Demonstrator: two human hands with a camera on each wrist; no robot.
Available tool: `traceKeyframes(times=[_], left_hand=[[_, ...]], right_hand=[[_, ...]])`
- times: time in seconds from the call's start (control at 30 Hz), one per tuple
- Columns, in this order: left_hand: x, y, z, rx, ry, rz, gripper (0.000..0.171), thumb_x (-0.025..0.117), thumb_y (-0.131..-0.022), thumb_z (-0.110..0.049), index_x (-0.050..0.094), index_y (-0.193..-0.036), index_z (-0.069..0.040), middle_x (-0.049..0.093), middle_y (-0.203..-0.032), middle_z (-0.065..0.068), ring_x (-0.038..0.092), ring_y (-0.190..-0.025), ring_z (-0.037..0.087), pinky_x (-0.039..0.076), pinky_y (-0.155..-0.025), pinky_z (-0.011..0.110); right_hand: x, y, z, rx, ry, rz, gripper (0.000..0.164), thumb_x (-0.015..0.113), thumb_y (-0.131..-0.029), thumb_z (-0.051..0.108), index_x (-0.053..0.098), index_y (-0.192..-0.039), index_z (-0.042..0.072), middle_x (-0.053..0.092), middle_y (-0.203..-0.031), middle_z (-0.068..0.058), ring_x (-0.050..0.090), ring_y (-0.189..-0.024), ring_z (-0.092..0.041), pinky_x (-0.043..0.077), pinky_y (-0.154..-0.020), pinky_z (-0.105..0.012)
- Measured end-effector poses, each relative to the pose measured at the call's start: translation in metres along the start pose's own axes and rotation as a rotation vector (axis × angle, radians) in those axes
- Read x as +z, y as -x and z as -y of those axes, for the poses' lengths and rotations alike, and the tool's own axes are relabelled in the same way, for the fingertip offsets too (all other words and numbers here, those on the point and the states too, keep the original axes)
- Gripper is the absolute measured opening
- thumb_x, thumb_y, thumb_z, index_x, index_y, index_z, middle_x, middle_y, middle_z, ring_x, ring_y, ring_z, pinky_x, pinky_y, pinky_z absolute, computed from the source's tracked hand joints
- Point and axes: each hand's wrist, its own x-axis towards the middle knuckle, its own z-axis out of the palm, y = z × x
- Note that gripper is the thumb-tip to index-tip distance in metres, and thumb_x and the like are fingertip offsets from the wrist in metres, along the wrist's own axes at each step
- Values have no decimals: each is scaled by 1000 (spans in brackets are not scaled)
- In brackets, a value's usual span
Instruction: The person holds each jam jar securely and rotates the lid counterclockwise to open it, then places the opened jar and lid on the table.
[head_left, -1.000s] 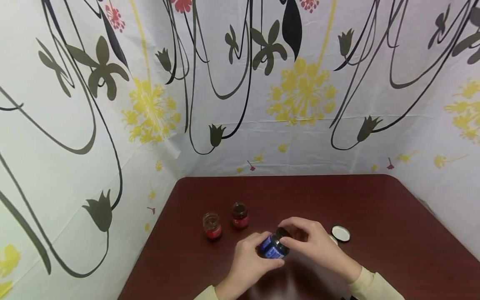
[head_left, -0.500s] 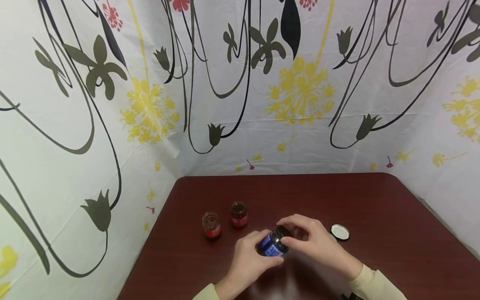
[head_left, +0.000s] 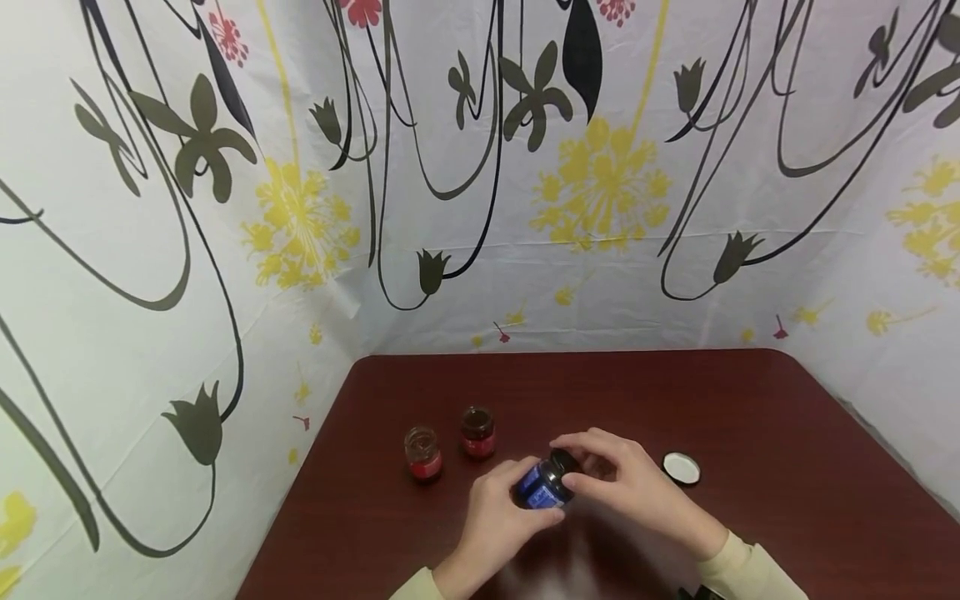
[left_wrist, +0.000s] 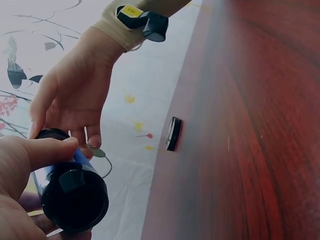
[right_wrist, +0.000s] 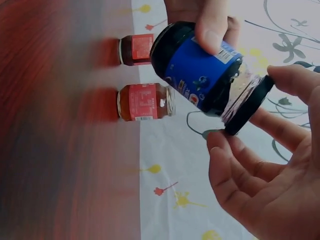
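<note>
My left hand [head_left: 495, 515] grips a dark jam jar [head_left: 542, 492] with a blue label, tilted above the table. Blueberries are printed on that label in the right wrist view. Fingers and thumb of my right hand [head_left: 630, 482] pinch the rim of a black lid [right_wrist: 250, 106] at the jar's mouth. Clear ridged neck glass shows between lid and label; whether the lid touches it I cannot tell. From the left wrist view, the jar's dark base [left_wrist: 75, 200] faces the camera.
Two red-labelled glass jars, a nearer one [head_left: 423, 456] and a farther one [head_left: 478, 433], stand lidless left of my hands. A loose lid [head_left: 682, 468] lies white side up on the right of the brown table [head_left: 600, 383]. Patterned cloth [head_left: 465, 208] hangs behind.
Both hands keep their grips on the jar and lid, shifting only very slightly to the left. The red-labelled jars and the loose lid stay put.
</note>
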Motion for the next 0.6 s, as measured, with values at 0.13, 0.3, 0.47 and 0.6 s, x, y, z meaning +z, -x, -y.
traceKeyframes(times=[0.13,0.3,0.47,0.6], left_hand=[[0,-4,1,-2,-1,-23,58,93,-70,-32,71,-123,-27,67,-104,-14,62,-91,6,53,-78,26],[-2,-10,3,14,-27,-52,59,93,-70,-32,71,-124,-24,67,-106,-12,62,-92,7,53,-79,28],[0,-19,4,17,-80,-71,59,93,-70,-33,70,-125,-26,67,-106,-13,62,-94,6,53,-81,30],[2,-22,6,11,-120,-81,58,93,-70,-32,71,-124,-27,67,-106,-13,62,-93,7,53,-81,31]], right_hand=[[0,-2,-1,26,0,17,40,71,-95,33,61,-134,34,64,-102,10,62,-83,-10,53,-69,-29],[1,-9,0,108,36,21,41,67,-97,41,60,-136,33,64,-103,12,62,-82,-10,52,-70,-29],[6,-17,-1,204,204,-40,41,59,-96,58,63,-131,37,65,-106,16,62,-87,-7,51,-72,-32],[11,-23,-2,294,317,-99,47,52,-92,70,69,-121,38,69,-108,17,65,-94,-7,50,-73,-37]])
